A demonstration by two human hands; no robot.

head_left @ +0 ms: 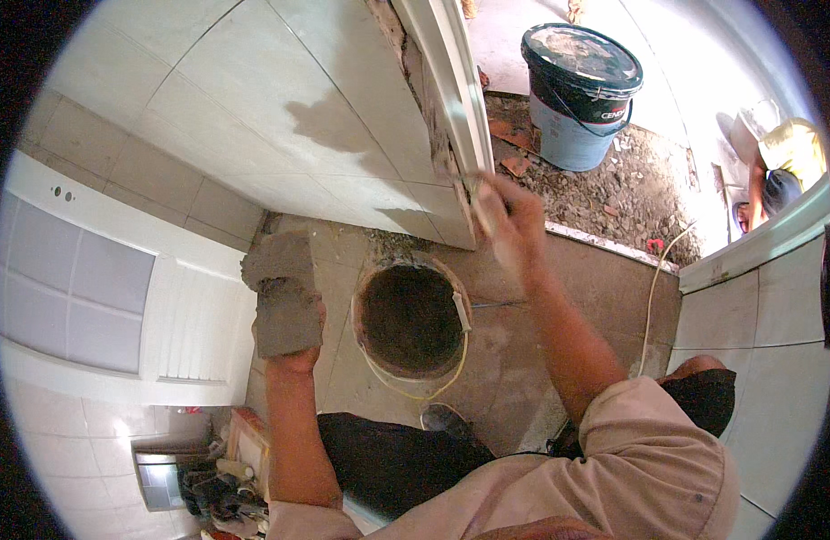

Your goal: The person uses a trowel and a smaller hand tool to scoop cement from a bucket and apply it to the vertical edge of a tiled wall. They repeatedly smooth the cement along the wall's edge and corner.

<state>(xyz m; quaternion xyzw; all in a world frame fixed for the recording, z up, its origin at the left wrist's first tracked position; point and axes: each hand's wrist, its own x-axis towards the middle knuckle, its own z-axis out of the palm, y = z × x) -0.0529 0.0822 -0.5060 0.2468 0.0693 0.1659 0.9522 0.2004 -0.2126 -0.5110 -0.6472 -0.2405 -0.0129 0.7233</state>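
My left hand (300, 363) grips a flat grey board (293, 331) from beneath, holding it up on the left. A lump of wet grey mortar (280, 263) lies across its far end; most of my fingers are hidden behind the board. My right hand (516, 220) is closed and raised at the white door frame (455, 81), beside the rough wall edge. Motion blurs its fingertips, so what they hold cannot be made out. Between my two arms, on the tiled floor, stands a round bucket (357, 315) with a dark inside.
Beyond the threshold, a blue and black lidded bucket (572, 126) stands on rubble (631, 202). Farther right another person (789, 153) crouches. A pale cable (650, 315) crosses the floor. A white door (194, 310) stands at left, near cluttered items (230, 490).
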